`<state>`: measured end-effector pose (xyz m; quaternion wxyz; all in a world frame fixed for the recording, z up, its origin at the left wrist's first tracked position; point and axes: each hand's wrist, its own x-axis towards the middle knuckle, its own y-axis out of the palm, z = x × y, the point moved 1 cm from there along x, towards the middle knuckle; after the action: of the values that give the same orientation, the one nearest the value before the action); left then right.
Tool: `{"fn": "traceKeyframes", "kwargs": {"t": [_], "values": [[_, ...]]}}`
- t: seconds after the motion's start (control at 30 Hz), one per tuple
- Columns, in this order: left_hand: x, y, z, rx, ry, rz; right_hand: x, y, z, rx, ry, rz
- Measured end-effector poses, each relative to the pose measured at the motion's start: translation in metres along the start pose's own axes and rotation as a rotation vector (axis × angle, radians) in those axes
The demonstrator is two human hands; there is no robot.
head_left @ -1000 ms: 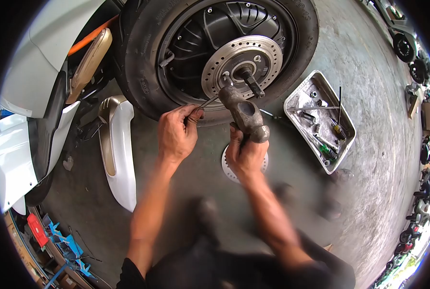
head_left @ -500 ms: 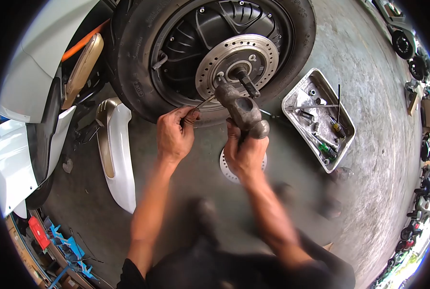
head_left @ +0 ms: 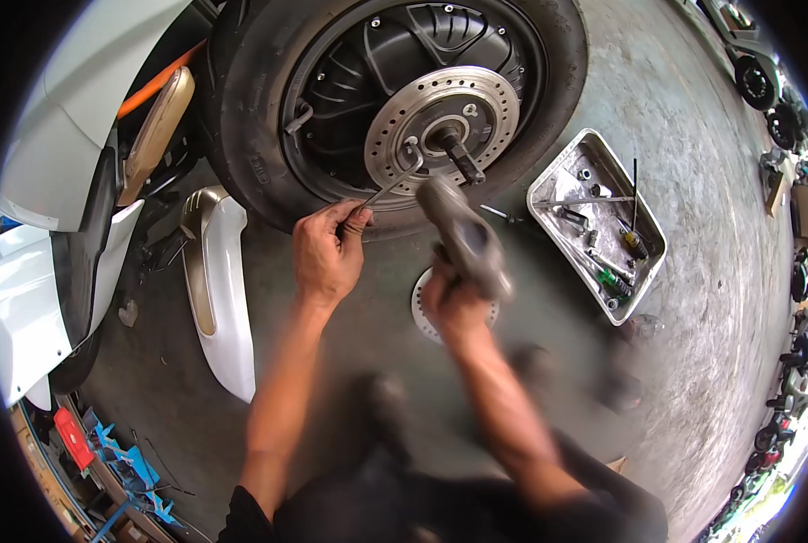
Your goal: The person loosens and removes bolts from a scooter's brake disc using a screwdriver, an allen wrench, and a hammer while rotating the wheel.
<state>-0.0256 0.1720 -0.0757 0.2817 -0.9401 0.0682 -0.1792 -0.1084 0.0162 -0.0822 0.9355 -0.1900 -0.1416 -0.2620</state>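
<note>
My left hand (head_left: 327, 249) pinches the long arm of a hex key (head_left: 391, 186). The key's bent end meets a bolt near the hub of a drilled brake disc (head_left: 388, 122). That disc is mounted on a wheel with a black tyre (head_left: 252, 118), and an axle stub (head_left: 463, 163) sticks out of its centre. My right hand (head_left: 458, 303) is closed round the handle of a ball-peen hammer (head_left: 461, 233), which is blurred and apart from the key. Below the right hand, partly covered by it, a second drilled disc (head_left: 419, 312) lies on the floor.
A metal tray (head_left: 594, 262) with screwdrivers and small parts lies to the right. White and gold body panels (head_left: 227, 308) rest at the left, beside an orange bar (head_left: 155, 83). Blue and red items (head_left: 73, 436) are at lower left. Parked vehicles (head_left: 770, 407) line the far right.
The hammer has moved back and down, away from the hex key and disc, uncovering the key's bent end. My left hand has stayed almost still on the key.
</note>
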Motion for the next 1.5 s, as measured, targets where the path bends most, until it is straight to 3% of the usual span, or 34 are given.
{"fn": "traceKeyframes", "kwargs": {"t": [0.03, 0.07, 0.1, 0.17, 0.23, 0.3, 0.33, 0.37, 0.4, 0.5, 0.57, 0.6, 0.7, 0.77, 0.87, 1.1, 1.37, 1.5], "values": [[0.002, 0.0, 0.0, 0.01, 0.002, -0.004, 0.014, 0.002, 0.015, -0.206, -0.069, 0.046], [0.002, 0.001, 0.001, 0.001, 0.005, -0.013, 0.019, -0.004, 0.02, -0.141, 0.067, 0.071], [0.002, 0.002, -0.001, -0.001, 0.01, -0.019, 0.015, -0.007, 0.013, -0.141, 0.06, 0.069], [0.001, 0.001, -0.004, -0.003, -0.002, -0.004, -0.005, -0.009, -0.004, -0.037, -0.121, -0.127], [0.0, -0.003, -0.004, -0.006, -0.04, 0.005, 0.001, -0.009, 0.005, 0.013, -0.071, 0.024], [-0.002, 0.002, -0.008, -0.03, -0.057, 0.02, 0.017, 0.007, 0.015, -0.168, -0.068, 0.029], [-0.002, 0.002, -0.007, -0.018, -0.048, 0.015, 0.019, -0.003, 0.017, -0.138, 0.143, 0.103], [0.001, 0.002, -0.005, -0.003, -0.042, -0.006, 0.023, -0.01, 0.019, -0.115, -0.016, 0.037], [0.002, 0.001, -0.007, 0.014, -0.028, 0.009, 0.009, -0.012, 0.01, -0.04, -0.025, -0.07], [0.001, 0.002, -0.005, -0.004, -0.041, -0.001, -0.018, -0.009, -0.021, 0.045, -0.146, -0.136], [-0.002, 0.005, -0.007, 0.003, 0.003, -0.003, 0.017, 0.002, 0.011, -0.157, 0.113, 0.139], [-0.003, 0.004, -0.007, 0.012, -0.021, 0.013, 0.025, -0.008, 0.021, -0.032, 0.043, 0.099], [-0.002, 0.005, -0.005, 0.05, -0.05, 0.026, 0.012, -0.026, 0.018, -0.016, 0.09, -0.042], [-0.002, 0.012, 0.0, 0.022, -0.01, -0.064, -0.002, -0.038, 0.017, -0.02, 0.12, -0.04], [-0.002, 0.013, 0.001, -0.013, -0.039, -0.068, -0.019, -0.049, 0.021, 0.052, 0.367, 0.029], [-0.005, 0.021, 0.002, -0.108, -0.096, -0.082, -0.019, -0.046, 0.011, -0.031, 0.204, 0.027], [-0.014, 0.045, 0.009, -0.24, -0.108, -0.187, -0.023, -0.043, 0.008, 0.095, 0.281, 0.003], [-0.019, 0.058, 0.015, -0.281, -0.122, -0.204, -0.021, -0.05, 0.012, -0.009, 0.283, 0.027]]}}
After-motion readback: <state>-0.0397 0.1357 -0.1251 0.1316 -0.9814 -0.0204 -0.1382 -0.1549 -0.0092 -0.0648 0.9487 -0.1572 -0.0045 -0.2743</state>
